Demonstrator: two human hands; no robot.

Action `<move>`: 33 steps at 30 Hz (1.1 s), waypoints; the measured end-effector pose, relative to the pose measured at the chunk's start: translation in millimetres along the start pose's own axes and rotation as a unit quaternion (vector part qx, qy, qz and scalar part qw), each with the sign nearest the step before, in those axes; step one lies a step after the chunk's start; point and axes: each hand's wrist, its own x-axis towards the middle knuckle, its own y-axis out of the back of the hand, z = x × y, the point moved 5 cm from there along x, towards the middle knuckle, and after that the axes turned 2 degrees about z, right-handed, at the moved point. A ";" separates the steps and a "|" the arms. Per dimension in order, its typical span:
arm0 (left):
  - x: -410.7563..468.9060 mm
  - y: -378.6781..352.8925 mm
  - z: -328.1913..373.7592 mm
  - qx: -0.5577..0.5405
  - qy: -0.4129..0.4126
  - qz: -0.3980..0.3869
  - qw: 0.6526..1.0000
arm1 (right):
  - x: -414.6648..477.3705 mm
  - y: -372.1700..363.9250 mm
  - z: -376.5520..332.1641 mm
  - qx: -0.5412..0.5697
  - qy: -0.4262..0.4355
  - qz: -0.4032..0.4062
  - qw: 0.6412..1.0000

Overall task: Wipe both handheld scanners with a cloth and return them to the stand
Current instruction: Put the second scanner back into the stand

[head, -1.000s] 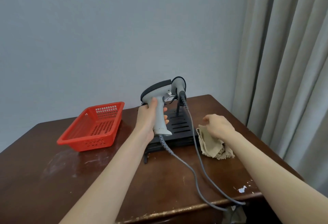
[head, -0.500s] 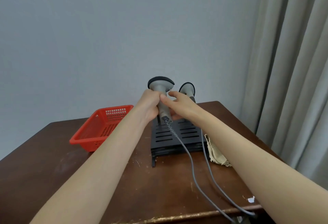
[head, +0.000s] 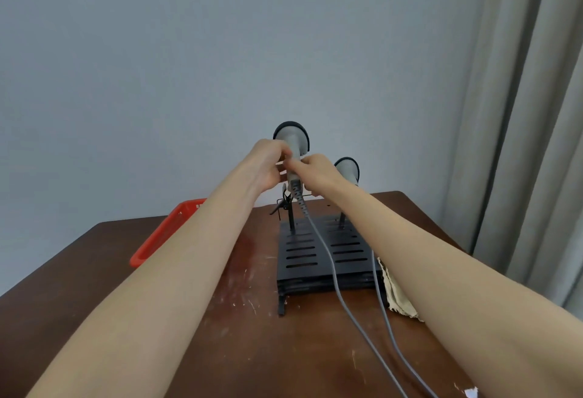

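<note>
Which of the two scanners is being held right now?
The left scanner, higher and nearer the red basket: the left hand and right hand both grip its handle. The right scanner sits on the stand, ungripped.

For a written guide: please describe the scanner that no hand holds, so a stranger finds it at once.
On the brown table, near the curtain, stands a black slotted stand with two grey scanners over it. Yours is the right, lower scanner. Its neighbour, the left scanner, is gripped by the left hand and right hand; this one is free.
</note>
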 end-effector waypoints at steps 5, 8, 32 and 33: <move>23.2 20.4 -29.4 0.103 -0.085 0.033 0.990 | 12.0 -4.1 13.9 0.150 -0.067 0.038 0.986; 28.9 27.9 -71.2 0.290 -0.113 0.081 0.947 | 12.5 -10.2 29.2 0.161 -0.082 0.046 0.982; 69.4 20.7 -152.5 0.416 -0.159 0.139 0.885 | 32.3 -31.0 47.3 0.141 -0.059 0.033 0.988; 69.4 20.0 -152.3 0.417 -0.157 0.138 0.884 | 32.3 -31.5 47.1 0.136 -0.058 0.033 0.988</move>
